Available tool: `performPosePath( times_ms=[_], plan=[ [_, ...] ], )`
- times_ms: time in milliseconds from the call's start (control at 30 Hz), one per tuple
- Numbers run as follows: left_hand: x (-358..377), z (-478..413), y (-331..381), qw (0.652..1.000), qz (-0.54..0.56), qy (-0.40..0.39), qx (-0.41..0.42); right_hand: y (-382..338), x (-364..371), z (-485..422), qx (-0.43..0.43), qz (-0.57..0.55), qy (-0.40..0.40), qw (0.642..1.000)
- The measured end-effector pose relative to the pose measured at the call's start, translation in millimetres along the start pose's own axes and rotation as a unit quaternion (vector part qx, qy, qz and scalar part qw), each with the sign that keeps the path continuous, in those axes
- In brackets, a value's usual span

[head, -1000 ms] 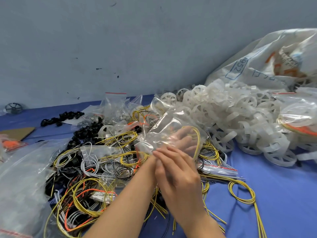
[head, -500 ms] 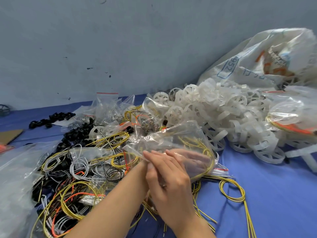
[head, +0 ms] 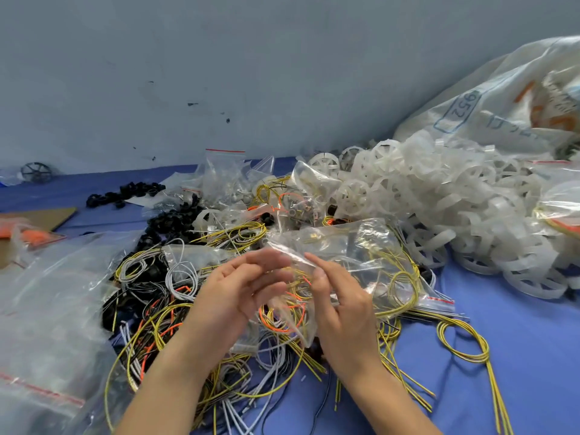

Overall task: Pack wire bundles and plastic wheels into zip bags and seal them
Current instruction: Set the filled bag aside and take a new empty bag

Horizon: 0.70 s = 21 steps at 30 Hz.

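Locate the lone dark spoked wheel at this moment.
In the head view, the dark wheel sits far left on the blue cover at the foot of the wall, left of the row of small black parts and beyond the cardboard sheet.

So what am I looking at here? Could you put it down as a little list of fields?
Zip bag: clear, held up between both hands
Contents: yellow wire coil
Left hand: pinches the bag's near edge
Right hand: pinches the same edge
Wheels: loose white heap, on the right
Loose wires: tangled heap on the blue table
Sealed: cannot tell
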<state>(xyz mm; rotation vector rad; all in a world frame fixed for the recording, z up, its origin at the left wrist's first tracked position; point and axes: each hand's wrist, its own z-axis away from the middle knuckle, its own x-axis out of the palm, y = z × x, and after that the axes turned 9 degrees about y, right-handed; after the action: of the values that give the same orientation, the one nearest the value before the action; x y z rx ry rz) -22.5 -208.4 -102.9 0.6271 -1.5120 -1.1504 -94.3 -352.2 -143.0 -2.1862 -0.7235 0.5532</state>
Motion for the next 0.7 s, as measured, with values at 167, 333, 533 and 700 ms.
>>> performPosePath(
  times_ms=[167, 333, 533, 700],
  plan=[
    [-13, -4, -4, 0.948, -0.129, 0.215, 0.194, 6, -1, -3, 0.097, -0.039, 0.016, 0.994],
    [-16, -2, -23, 0.804, -0.465, 0.208, 0.306, 11, 1, -5, 0.161, -0.086, 0.04, 0.982],
    [-24, -3, -23, 0.762, -0.517, 0.24, 0.307, 16, 3, -10, 0.216, -0.142, 0.079, 0.963],
    [-15, -1, -25, 0.758, -0.544, 0.165, 0.32, 13, -3, -20, 0.278, -0.238, 0.124, 0.922]
  ],
)
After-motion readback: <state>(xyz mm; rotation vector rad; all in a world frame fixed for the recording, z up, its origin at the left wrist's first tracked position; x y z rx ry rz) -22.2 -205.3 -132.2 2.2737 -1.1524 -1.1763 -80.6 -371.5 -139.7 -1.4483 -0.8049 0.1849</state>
